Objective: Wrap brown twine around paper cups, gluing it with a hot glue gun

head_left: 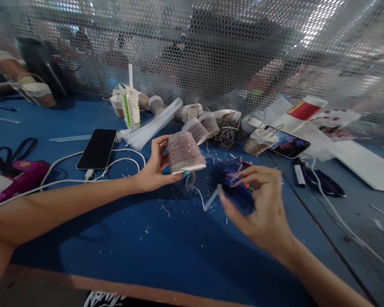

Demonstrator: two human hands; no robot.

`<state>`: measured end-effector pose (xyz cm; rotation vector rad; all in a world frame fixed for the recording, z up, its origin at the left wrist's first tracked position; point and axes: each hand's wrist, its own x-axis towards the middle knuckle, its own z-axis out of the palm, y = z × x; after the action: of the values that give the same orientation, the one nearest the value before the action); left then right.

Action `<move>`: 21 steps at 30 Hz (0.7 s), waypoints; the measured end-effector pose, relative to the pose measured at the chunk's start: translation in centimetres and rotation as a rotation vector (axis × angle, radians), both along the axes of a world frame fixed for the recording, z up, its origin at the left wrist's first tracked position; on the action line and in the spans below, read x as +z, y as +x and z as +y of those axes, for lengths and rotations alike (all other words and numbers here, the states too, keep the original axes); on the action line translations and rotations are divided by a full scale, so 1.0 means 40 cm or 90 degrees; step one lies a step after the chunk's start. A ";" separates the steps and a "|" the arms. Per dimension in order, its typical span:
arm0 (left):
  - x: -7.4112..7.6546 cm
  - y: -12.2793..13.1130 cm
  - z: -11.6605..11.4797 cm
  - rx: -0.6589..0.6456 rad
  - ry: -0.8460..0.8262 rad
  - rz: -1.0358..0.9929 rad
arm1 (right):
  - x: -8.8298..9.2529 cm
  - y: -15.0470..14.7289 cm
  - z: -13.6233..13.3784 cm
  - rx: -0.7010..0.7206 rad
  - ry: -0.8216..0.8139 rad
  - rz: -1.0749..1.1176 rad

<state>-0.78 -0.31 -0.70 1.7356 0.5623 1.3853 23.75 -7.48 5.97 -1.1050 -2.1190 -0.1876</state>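
Observation:
My left hand point(155, 166) grips a small cup wrapped in rows of greyish-brown cord point(184, 150). The cup lies tilted, its white rim turned down to the right, and a loose cord end point(196, 189) hangs beneath it. To the right, my right hand point(259, 204) hovers over the table with thumb and fingers apart and nothing visible between them. Just behind its fingers is a dark blue tool point(243, 192), partly hidden, its kind unclear. A short translucent stick point(212, 199) lies by the right thumb.
Several cord-wrapped cups point(195, 128) and a bundle of translucent sticks point(156, 123) line the mesh panel point(192, 55). A phone point(97, 149) with white cables and a magenta glue gun point(22, 179) lie left. Another phone point(288, 141) and scissors point(326, 181) lie right. Scraps litter the blue table point(131, 247).

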 end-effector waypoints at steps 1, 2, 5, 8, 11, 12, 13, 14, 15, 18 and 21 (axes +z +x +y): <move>-0.001 0.000 -0.001 -0.003 0.009 0.006 | -0.008 -0.014 -0.004 0.043 -0.063 0.020; -0.001 0.000 -0.003 -0.007 0.021 0.012 | -0.017 -0.025 -0.006 0.077 -0.138 0.035; 0.000 -0.001 -0.009 -0.024 0.053 0.027 | -0.044 -0.043 -0.005 0.141 -0.355 0.104; 0.005 0.000 -0.013 -0.033 0.059 0.034 | -0.053 -0.047 -0.001 0.228 -0.515 0.216; 0.008 0.002 -0.012 -0.039 0.039 0.034 | -0.047 -0.051 0.000 0.299 -0.588 0.328; 0.008 0.002 -0.011 -0.042 0.032 0.032 | -0.044 -0.052 -0.001 0.318 -0.599 0.362; 0.007 0.003 -0.010 -0.043 0.024 0.029 | -0.041 -0.052 -0.002 0.333 -0.606 0.391; 0.007 0.003 -0.009 -0.044 0.018 0.029 | -0.039 -0.052 -0.004 0.346 -0.611 0.417; 0.007 0.003 -0.009 -0.046 0.011 0.031 | -0.037 -0.052 -0.005 0.356 -0.610 0.444; 0.011 0.003 -0.010 -0.078 -0.018 0.065 | -0.032 -0.047 -0.009 0.376 -0.565 0.519; 0.025 0.003 -0.014 -0.110 -0.042 0.109 | -0.027 -0.041 -0.010 0.380 -0.504 0.574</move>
<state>-0.65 -0.87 0.29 1.8151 0.5310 1.0946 22.10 -7.87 4.87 -0.6614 -1.5514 1.2744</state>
